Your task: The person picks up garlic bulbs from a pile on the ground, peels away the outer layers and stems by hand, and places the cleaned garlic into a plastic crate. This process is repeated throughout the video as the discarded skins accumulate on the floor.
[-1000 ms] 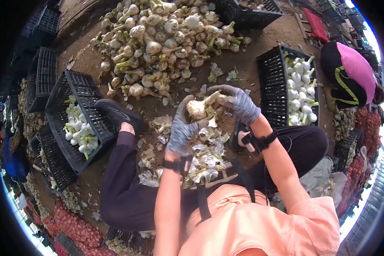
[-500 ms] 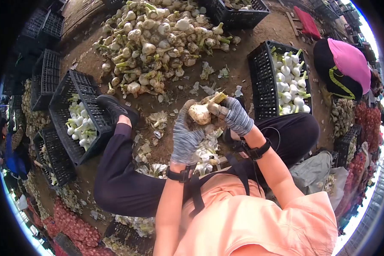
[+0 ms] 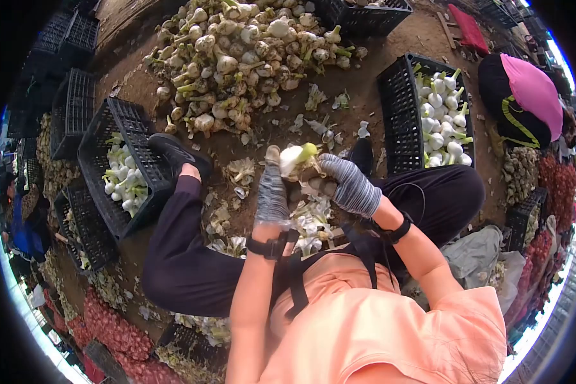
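A person sits on bare ground (image 3: 372,83), seen from above, with both gloved hands raised in front of the chest around one bulb (image 3: 292,157).

The left hand (image 3: 272,192) is wrapped around the bulb from below, thumb up along its side. The right hand (image 3: 349,185) is curled in against the bulb's other side, its fingertips pinching at the base, so both hands are grasping it. The bulb is in the air between the knees and touches nothing but the gloves.

What has changed: a second ago the bulb looked tan and dirty in its outer skin. Half a second ago it was still brownish, with the right hand pulling at its stem end. Now it shows clean white with a short bright green stem tip. The hands have also turned it and drawn it a little nearer the body. Judging by this, the dirty outer layer has just come off and the bulb looks close to clean, though the side facing the palms is hidden.

Pale peelings (image 3: 310,221) lie heaped on the ground directly beneath the hands, between the legs. A big pile (image 3: 237,57) of unpeeled, earthy bulbs lies at the far edge of the ground. A black left crate (image 3: 99,131) beside the left leg and a black right crate (image 3: 397,102) near the right knee each hold white cleaned bulbs. Another person (image 3: 525,96), in pink and black, crouches beyond the right crate.
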Motion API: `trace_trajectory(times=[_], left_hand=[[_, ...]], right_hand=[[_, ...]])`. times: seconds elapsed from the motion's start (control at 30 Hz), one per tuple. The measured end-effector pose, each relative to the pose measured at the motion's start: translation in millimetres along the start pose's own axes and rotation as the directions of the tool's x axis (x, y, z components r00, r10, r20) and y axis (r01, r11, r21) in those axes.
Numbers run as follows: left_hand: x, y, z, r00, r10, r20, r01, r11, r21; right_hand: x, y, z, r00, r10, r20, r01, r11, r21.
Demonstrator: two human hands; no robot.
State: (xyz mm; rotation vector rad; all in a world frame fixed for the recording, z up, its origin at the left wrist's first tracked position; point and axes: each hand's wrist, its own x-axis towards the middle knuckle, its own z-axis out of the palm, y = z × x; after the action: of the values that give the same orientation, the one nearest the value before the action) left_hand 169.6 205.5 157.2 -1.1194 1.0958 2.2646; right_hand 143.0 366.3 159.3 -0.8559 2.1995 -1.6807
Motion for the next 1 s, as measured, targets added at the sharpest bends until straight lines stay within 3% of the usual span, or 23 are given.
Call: trace_trajectory(times=[0.1,0.13,0.17,0.2,0.23,0.27,0.3,0.33,0.37,0.43,0.5,0.6,0.63,0.67,0.7,0.77,0.87,0.9,0.93,0.97,1.0], left_hand=[[6.0,5.7,1.4,0.997,-0.077,-0.019,0.075,0.994,-0.078],[2.2,7.3,1.7,1.0,-0.023,-0.01,0.022,0.998,-0.055],[-0.5,7.7,1.9,0.999,0.032,0.001,-0.032,0.999,-0.033],[-0.7,2.8,2.3,0.985,0.17,0.006,-0.169,0.983,-0.069],[2.8,-1.5,5.3,0.986,0.168,0.007,-0.167,0.984,-0.069],[6.8,-6.8,8.3,0.961,0.277,-0.007,-0.277,0.958,-0.073],[9.9,-13.2,7.9,0.925,0.378,-0.021,-0.379,0.922,-0.074],[9.7,-13.7,-4.0,0.942,0.305,0.142,-0.289,0.949,-0.123],[14.4,-19.6,-2.7,0.942,0.301,0.145,-0.286,0.951,-0.12],[21.6,-30.3,3.7,0.851,0.513,0.111,-0.499,0.857,-0.129],[20.9,-32.1,-4.9,0.8,0.575,0.173,-0.565,0.818,-0.106],[16.6,-30.7,-10.8,0.715,0.662,0.225,-0.698,0.665,0.266],[13.9,-26.1,-13.0,0.717,0.659,0.225,-0.696,0.666,0.267],[9.8,-19.3,-15.5,0.882,0.428,0.196,-0.452,0.886,0.098],[6.2,-14.8,-17.3,0.964,0.156,0.216,-0.143,0.987,-0.076],[6.1,-11.5,-17.7,0.959,0.148,0.241,-0.146,0.989,-0.025],[9.0,-6.0,-16.6,0.912,-0.028,0.409,0.158,0.945,-0.288],[13.9,-10.7,-19.3,0.912,-0.028,0.409,0.157,0.945,-0.286],[17.4,-14.7,-18.7,0.913,0.262,0.314,-0.231,0.964,-0.133],[20.0,-17.8,-18.5,0.796,0.542,0.27,-0.575,0.816,0.056],[20.4,-21.3,-19.7,0.811,0.54,0.225,-0.556,0.831,0.01]], right_hand=[[-1.0,-2.5,-9.2,0.904,0.422,0.072,-0.424,0.906,0.012],[0.0,5.8,-8.1,0.914,0.406,0.005,-0.399,0.902,-0.166],[-1.3,10.8,-7.4,0.915,0.403,0.004,-0.397,0.903,-0.166],[-2.6,15.3,-5.9,0.915,0.377,-0.141,-0.403,0.867,-0.293],[0.6,13.0,-3.3,0.902,0.329,-0.28,-0.422,0.808,-0.411],[3.7,16.3,2.2,0.914,0.282,-0.293,-0.363,0.89,-0.275],[6.4,15.1,9.6,0.911,0.291,-0.294,-0.371,0.887,-0.273],[10.8,12.0,17.4,0.887,0.373,-0.273,-0.366,0.927,0.079],[15.9,10.3,23.0,0.87,0.438,-0.227,-0.318,0.85,0.419],[15.9,16.7,27.6,0.823,0.5,-0.269,-0.388,0.841,0.377],[15.4,15.3,19.6,0.866,0.472,-0.166,-0.358,0.816,0.454],[13.0,6.2,9.5,0.854,0.515,-0.067,-0.434,0.779,0.453],[12.0,5.2,5.8,0.844,0.535,-0.013,-0.474,0.758,0.448],[9.9,8.9,2.3,0.833,0.552,0.034,-0.512,0.746,0.425],[8.6,8.0,-1.7,0.832,0.553,0.033,-0.512,0.746,0.426],[9.9,4.4,-8.3,0.784,0.603,0.144,-0.578,0.627,0.522],[8.7,7.0,-0.7,0.821,0.567,0.069,-0.48,0.619,0.622],[6.9,11.3,2.7,0.818,0.574,0.036,-0.44,0.586,0.68],[6.1,14.3,6.2,0.885,0.461,-0.066,-0.368,0.778,0.51],[4.7,15.2,8.5,0.885,0.46,-0.065,-0.367,0.777,0.511],[3.1,14.7,11.9,0.863,0.493,-0.114,-0.37,0.768,0.522]])
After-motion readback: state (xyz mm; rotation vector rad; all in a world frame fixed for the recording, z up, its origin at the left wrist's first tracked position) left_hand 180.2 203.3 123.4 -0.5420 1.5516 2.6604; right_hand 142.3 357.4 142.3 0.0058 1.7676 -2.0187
